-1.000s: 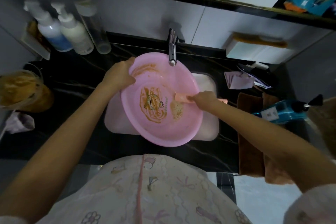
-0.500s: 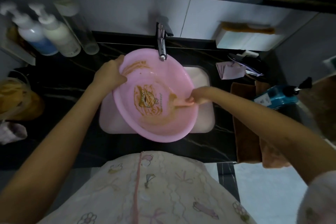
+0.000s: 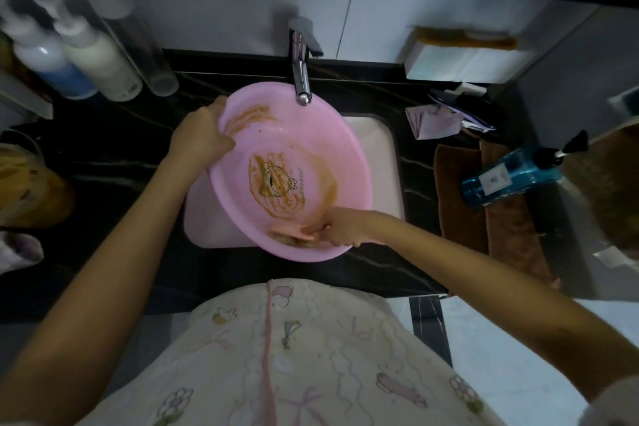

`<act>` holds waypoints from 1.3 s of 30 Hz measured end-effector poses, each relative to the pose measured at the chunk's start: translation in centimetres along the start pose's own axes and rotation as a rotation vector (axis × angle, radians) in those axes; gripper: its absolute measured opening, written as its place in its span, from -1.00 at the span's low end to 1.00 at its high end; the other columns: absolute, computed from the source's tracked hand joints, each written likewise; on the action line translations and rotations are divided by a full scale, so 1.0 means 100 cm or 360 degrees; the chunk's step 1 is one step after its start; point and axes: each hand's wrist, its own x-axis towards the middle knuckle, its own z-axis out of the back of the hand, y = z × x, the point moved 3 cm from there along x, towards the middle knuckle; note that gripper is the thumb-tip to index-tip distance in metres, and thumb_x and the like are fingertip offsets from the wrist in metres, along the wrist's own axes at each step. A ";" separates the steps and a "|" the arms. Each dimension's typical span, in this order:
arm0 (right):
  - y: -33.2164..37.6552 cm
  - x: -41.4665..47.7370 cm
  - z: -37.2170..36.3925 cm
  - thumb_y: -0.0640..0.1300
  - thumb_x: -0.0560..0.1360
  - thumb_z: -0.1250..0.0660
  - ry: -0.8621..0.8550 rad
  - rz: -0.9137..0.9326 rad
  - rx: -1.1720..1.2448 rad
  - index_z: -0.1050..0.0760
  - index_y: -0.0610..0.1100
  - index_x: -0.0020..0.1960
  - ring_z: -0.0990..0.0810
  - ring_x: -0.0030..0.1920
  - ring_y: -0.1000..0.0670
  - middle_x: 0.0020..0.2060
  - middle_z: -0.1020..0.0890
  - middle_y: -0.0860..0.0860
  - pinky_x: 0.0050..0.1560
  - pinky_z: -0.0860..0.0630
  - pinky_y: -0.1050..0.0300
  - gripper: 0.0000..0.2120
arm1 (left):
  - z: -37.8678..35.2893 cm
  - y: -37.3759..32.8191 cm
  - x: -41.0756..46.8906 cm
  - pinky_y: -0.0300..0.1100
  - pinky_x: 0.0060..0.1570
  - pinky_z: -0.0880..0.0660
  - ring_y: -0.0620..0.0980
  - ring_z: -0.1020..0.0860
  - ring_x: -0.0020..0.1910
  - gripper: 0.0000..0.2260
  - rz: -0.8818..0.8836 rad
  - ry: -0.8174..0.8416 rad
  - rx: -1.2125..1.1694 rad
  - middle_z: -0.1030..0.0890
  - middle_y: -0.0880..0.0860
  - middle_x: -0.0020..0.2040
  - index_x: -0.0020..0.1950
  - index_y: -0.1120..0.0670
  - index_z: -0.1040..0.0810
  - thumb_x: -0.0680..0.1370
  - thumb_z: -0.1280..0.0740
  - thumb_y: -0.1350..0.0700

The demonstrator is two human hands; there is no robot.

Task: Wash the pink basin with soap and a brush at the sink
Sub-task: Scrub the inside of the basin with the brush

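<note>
Left hand (image 3: 202,133) grips tilted pink basin (image 3: 311,149) rim, right hand (image 3: 340,227) clamps brush (image 3: 292,230) near faucet (image 3: 301,79); hard scrubbing could tip basin.

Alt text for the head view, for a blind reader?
Seen from above, a person holds a pink basin tilted over a white sink, left hand gripping its rim, right hand holding a pink brush against the near inner wall. Brown smears streak the inside; a chrome tap overhangs its far edge.

Dim, murky wide-angle view; bottles (image 3: 79,55) at left smear with blur, edges bend outward.
</note>
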 end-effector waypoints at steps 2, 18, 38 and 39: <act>0.028 -0.001 -0.008 -0.16 0.59 -0.16 -0.0067 0.0143 0.0358 -0.42 0.00 0.37 -0.42 -0.29 0.15 -0.18 -0.57 0.11 -0.36 -0.36 0.39 -0.64 | 0.000 0.001 0.000 -0.04 -0.14 -0.47 0.13 -0.53 -0.06 -0.48 -0.0011 -0.0020 -0.0014 -0.57 0.17 0.04 0.33 0.09 -0.40 0.38 -0.34 0.30; -0.022 0.014 0.023 -0.14 0.63 -0.08 -0.0428 -0.0630 -0.0736 -0.41 -0.21 0.27 -0.55 0.04 -0.09 0.10 -0.54 -0.10 0.02 -0.50 0.14 -0.72 | 0.001 0.025 -0.010 -0.17 -0.11 -0.40 0.01 -0.52 -0.07 -0.50 -0.0096 0.0023 -0.0297 -0.55 0.05 -0.02 0.29 0.09 -0.44 0.37 -0.33 0.36; 0.044 0.029 -0.018 -0.06 0.64 -0.03 -0.0294 -0.0523 0.0060 -0.31 -0.27 0.31 -0.45 -0.02 -0.11 0.05 -0.47 -0.21 -0.15 -0.37 0.18 -0.64 | -0.009 0.039 -0.012 -0.08 -0.10 -0.48 0.11 -0.55 -0.04 -0.46 -0.0050 -0.0085 -0.0340 -0.58 0.12 0.02 0.33 0.07 -0.40 0.37 -0.33 0.35; 0.035 0.035 -0.015 -0.08 0.63 -0.05 -0.0432 -0.0581 0.0024 -0.32 -0.28 0.32 -0.50 0.04 -0.14 0.11 -0.50 -0.19 -0.06 -0.40 0.12 -0.64 | -0.010 0.039 -0.014 -0.11 -0.09 -0.45 0.08 -0.54 -0.02 -0.46 -0.0057 -0.0085 -0.0395 -0.57 0.09 0.03 0.32 0.07 -0.41 0.38 -0.33 0.36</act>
